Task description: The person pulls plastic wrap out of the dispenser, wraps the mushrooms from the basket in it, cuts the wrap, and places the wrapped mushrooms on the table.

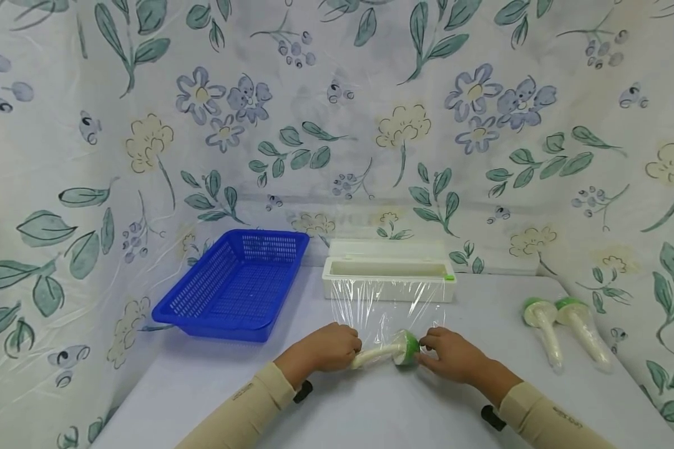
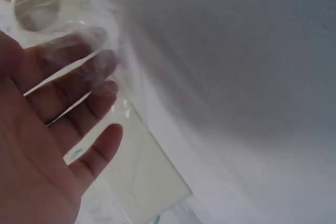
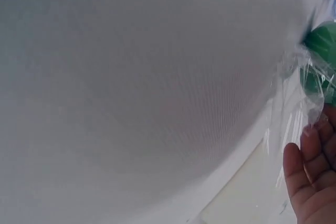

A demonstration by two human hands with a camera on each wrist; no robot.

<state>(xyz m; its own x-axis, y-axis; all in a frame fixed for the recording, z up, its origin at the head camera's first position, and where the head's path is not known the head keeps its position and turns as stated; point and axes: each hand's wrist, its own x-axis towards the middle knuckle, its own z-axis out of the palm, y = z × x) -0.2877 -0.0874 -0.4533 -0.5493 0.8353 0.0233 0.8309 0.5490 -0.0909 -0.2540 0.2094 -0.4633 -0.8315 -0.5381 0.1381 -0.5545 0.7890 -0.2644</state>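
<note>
A mushroom-shaped thing with a green head and white stem lies sideways between the hands, clear plastic film around it. At the stem's end, my left hand holds the film. In the left wrist view, the stem end sits beside the index finger, with film bunched over the fingertips. On the other side, my right hand pinches film beside the green head, thumb right at it. The right wrist view shows the green head and creased film at the fingertips.
Behind the hands stands a white film box, lid raised, with film running from its front. A blue basket is at the left. Two similar green-headed things lie at the right on the white table. Patterned curtain hangs behind.
</note>
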